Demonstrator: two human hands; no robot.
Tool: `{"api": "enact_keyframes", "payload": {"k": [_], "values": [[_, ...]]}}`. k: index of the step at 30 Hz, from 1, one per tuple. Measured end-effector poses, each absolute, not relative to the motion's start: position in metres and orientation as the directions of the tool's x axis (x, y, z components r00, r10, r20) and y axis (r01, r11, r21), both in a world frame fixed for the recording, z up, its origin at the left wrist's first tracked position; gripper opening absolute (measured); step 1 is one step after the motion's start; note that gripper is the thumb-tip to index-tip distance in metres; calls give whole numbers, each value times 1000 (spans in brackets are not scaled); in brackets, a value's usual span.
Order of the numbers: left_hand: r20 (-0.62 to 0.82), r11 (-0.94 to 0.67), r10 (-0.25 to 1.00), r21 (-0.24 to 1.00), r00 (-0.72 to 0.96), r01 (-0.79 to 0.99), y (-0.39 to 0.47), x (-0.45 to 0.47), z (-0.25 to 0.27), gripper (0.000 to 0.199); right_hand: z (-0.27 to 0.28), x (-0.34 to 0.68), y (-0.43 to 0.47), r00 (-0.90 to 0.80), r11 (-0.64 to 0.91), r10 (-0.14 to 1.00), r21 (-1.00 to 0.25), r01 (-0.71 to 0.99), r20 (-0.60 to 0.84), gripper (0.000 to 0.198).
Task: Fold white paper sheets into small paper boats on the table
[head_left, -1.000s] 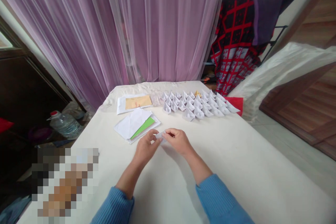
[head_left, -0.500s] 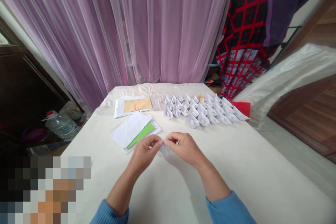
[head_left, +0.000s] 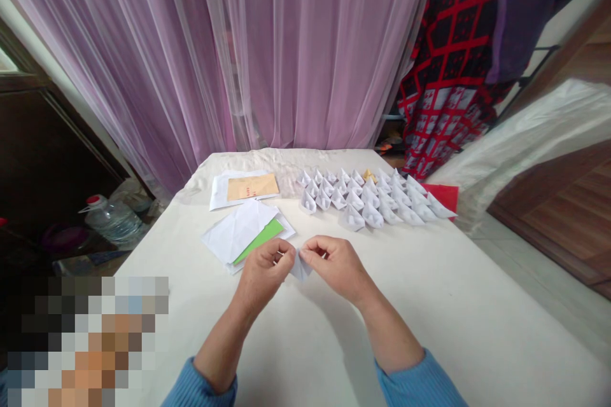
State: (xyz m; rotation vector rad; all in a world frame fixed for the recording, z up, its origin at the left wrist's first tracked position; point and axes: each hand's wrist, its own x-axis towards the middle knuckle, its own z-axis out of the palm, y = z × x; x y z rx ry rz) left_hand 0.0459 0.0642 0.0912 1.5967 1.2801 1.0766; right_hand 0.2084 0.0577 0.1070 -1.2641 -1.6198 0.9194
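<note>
A small folded piece of white paper [head_left: 300, 269] is held above the white table [head_left: 429, 305]. My left hand [head_left: 268, 269] pinches its left side between thumb and fingers. On its right side, my right hand [head_left: 334, 267] grips it the same way. The fingertips are close together and cover the paper's upper part. Just beyond my left hand lie white sheets [head_left: 238, 229] with a green sheet [head_left: 260, 241] among them. Rows of white folded paper boats [head_left: 353, 217] stand farther back on the right, with one yellow paper boat [head_left: 369, 175] in the back row.
A tan envelope [head_left: 251, 187] rests on white paper at the back left. Something flat and red [head_left: 443, 197] lies at the right edge behind the boats. Purple curtains [head_left: 310, 51] hang behind the table. A large water bottle [head_left: 112, 219] stands beyond the left edge.
My fingertips have spread slightly apart, and a little more of the folded paper shows between them. The view has shifted slightly; the other things keep their places.
</note>
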Motion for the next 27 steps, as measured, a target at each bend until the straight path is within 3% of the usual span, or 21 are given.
{"api": "enact_keyframes", "payload": {"k": [14, 19, 27], "values": [[113, -122, 992, 966, 55, 226, 61, 52, 99, 20, 109, 203, 57, -77, 128, 991, -963, 236, 113, 22], [45, -64, 991, 986, 122, 154, 62, 51, 100, 25, 106, 206, 57, -100, 137, 988, -961, 239, 116, 23], [71, -127, 972, 960, 222, 250, 62, 47, 97, 25, 106, 206, 57, -101, 197, 980, -920, 337, 173, 16]]}}
